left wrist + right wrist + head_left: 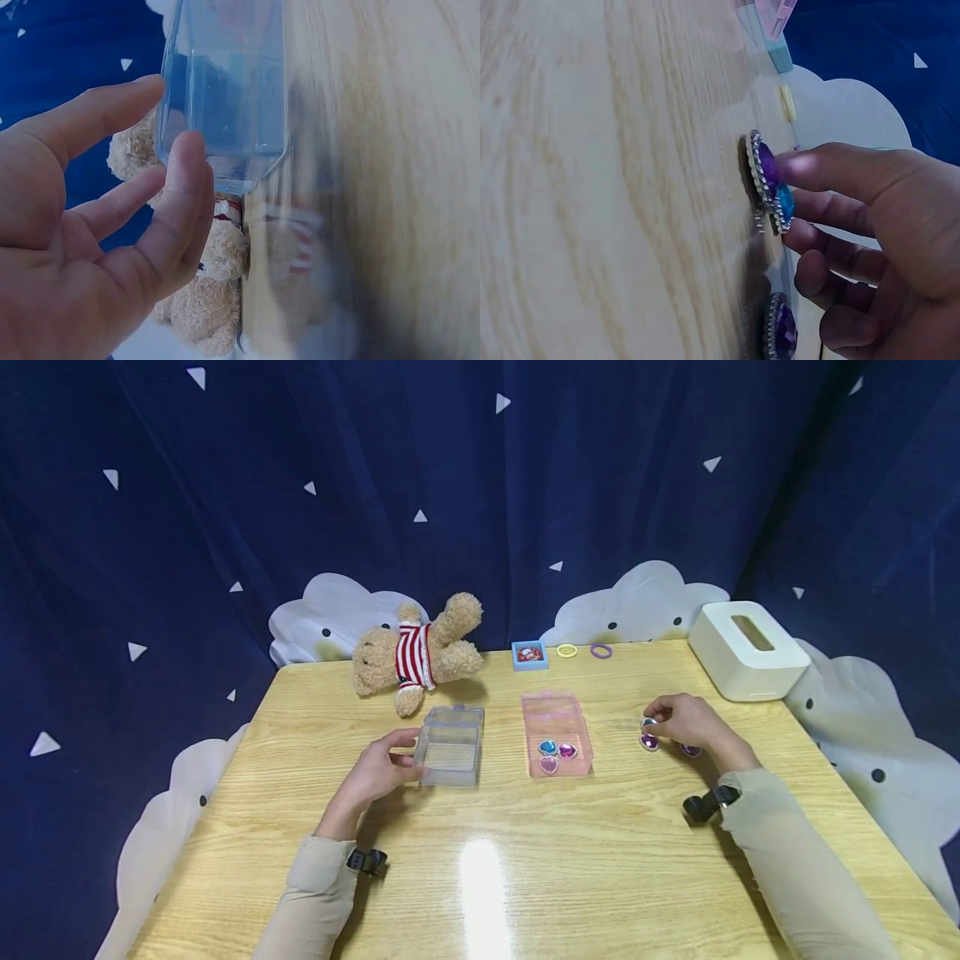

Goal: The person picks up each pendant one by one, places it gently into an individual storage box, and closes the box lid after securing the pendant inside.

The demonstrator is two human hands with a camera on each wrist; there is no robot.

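Note:
My left hand (382,766) is at the left side of a clear bluish plastic box (450,756), its lid raised at the back. In the left wrist view its fingers are spread, with the fingertips right at the box wall. My right hand (686,722) reaches over toy gems with silver beaded rims. Its thumb and forefinger tips are close over a blue gem (784,204) and a purple gem (765,169), which lie against each other on the table. Another purple gem (782,334) lies beside them, partly under the hand in the head view.
A pink open box (579,767) holds a blue, a magenta and a pink gem. Behind lie a teddy bear (450,662) in a striped shirt, a small light-blue box (530,665), a yellow ring (567,655) and a purple ring (601,656). A white tissue box (738,660) stands at right.

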